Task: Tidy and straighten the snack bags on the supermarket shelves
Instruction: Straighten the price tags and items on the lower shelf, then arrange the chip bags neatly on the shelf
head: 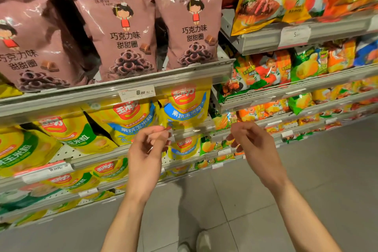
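Observation:
Brown chocolate-ring snack bags (189,24) stand upright in a row on the upper shelf. One shelf down, yellow corn-snack bags with blue panels (185,106) and green panels (69,133) lean at different angles. My left hand (146,149) hovers in front of the blue-panel bag's lower edge, its fingers loosely curled and its fingertips close to the clear shelf rail (194,130). Off to the right, my right hand (252,143) hangs in the air just in front of the shelf ends, also loosely curled. I see nothing held in either hand.
A price tag (137,93) hangs on the upper shelf's edge. The adjoining unit on the right holds orange, yellow and green chip bags (263,71) on several shelves. Lower shelves carry more yellow bags (106,170). Grey floor tiles (306,170) lie below, with my shoe (202,241) showing.

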A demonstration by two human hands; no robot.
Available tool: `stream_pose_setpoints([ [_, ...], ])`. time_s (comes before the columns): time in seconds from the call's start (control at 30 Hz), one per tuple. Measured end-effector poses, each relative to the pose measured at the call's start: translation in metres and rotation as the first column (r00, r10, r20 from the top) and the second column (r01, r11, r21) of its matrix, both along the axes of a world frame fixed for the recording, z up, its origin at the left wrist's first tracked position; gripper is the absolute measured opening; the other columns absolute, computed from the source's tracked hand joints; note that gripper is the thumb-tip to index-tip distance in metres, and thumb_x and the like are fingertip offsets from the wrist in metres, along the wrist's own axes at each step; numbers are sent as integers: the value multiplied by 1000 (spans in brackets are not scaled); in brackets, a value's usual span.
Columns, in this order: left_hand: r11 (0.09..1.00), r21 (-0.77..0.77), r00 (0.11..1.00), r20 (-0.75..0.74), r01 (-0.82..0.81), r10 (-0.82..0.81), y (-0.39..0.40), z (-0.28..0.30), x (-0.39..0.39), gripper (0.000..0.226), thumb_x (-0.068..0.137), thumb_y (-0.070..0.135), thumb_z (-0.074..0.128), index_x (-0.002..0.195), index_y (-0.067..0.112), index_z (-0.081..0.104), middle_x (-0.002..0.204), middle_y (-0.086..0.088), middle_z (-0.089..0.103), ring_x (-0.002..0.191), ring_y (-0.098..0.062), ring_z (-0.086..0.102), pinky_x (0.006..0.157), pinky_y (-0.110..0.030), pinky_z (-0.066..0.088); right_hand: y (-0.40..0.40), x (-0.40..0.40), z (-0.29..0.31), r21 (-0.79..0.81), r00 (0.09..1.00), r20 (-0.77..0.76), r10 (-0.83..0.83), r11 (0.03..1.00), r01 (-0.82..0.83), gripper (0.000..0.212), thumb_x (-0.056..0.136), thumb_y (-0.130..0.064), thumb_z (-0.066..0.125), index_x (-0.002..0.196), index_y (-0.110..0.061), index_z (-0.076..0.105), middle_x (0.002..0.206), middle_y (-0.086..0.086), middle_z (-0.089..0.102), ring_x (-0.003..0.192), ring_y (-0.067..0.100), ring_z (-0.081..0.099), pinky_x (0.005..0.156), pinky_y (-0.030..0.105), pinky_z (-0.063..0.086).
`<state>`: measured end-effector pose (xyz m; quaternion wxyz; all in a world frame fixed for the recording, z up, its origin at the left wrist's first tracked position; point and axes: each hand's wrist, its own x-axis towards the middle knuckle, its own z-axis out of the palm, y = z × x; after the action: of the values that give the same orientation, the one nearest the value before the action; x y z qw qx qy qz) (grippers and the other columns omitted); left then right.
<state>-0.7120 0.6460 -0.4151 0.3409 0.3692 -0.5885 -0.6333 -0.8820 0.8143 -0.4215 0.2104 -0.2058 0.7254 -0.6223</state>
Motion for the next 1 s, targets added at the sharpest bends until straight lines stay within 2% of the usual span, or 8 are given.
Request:
stream_pose_setpoints([
  [0.1, 999, -7, 999, -19, 45, -45, 12, 7, -8, 9, 97, 4, 61, 104, 5, 67, 95, -33, 62, 77, -16, 68, 79, -26, 57, 24, 5, 3, 34, 999, 15, -52, 998, 51, 7, 98, -17, 66, 103, -13, 70, 83, 6, 76, 69, 15, 67, 64, 22, 52],
  [0.2, 995, -28, 995, -13, 98, -98, 25, 11, -24, 9, 99, 4, 59, 102, 7, 67, 100, -39, 59, 85, -30, 65, 89, -43, 55, 45, 1, 4, 59, 993, 34, -112, 992, 109, 8, 98, -18, 66, 103, -14, 71, 82, 4, 77, 67, 13, 67, 63, 22, 51],
  [0.27, 992, -37, 992, -9, 124, -124, 36, 13, -39, 12, 101, 3, 56, 103, 6, 67, 101, -38, 62, 89, -35, 67, 89, -49, 55, 60, -7, 4, 59, 987, 38, -157, 986, 154, 9, 98, -20, 65, 102, -14, 71, 83, 5, 77, 67, 12, 66, 63, 25, 52],
  [0.43, 983, -30, 983, -46, 179, -180, 71, 27, -92, 13, 98, -1, 57, 99, 7, 67, 91, -28, 67, 77, -21, 65, 77, -32, 55, 102, -43, 15, -3, 970, 51, -238, 971, 238, 10, 98, -24, 66, 102, -16, 72, 86, 6, 77, 71, 14, 68, 65, 23, 52],
  [0.53, 973, -71, 971, -84, 219, -225, 99, 38, -136, 11, 96, -2, 60, 100, 5, 68, 88, -21, 70, 77, -19, 66, 77, -30, 55, 133, -83, 29, -54, 968, 30, -250, 966, 251, 11, 98, -21, 67, 102, -12, 72, 84, 7, 77, 70, 13, 68, 65, 20, 53],
  [0.7, 962, -121, 953, -148, 247, -263, 157, 62, -221, 2, 92, 11, 71, 93, 12, 69, 82, -6, 75, 76, -17, 68, 70, -23, 56, 194, -167, 58, -116, 962, 14, -272, 955, 272, 12, 97, -20, 68, 101, -10, 72, 82, 9, 76, 67, 11, 65, 66, 19, 53],
  [0.83, 948, -169, 946, -138, 268, -292, 198, 80, -288, 19, 81, 33, 67, 93, 19, 73, 86, -5, 77, 83, -19, 73, 77, -28, 59, 244, -232, 72, -118, 961, -20, -276, 955, 272, 12, 97, -21, 67, 102, -11, 73, 84, 9, 77, 70, 13, 68, 68, 19, 54],
  [1.0, 920, -231, 933, -102, 315, -345, 234, 97, -363, 30, 74, 43, 70, 92, 20, 74, 88, -4, 78, 85, -17, 74, 75, -24, 60, 287, -303, 79, -138, 945, 8, -328, 935, 326, 12, 97, -22, 67, 103, -12, 73, 86, 15, 75, 75, 16, 67, 79, 34, 53],
])
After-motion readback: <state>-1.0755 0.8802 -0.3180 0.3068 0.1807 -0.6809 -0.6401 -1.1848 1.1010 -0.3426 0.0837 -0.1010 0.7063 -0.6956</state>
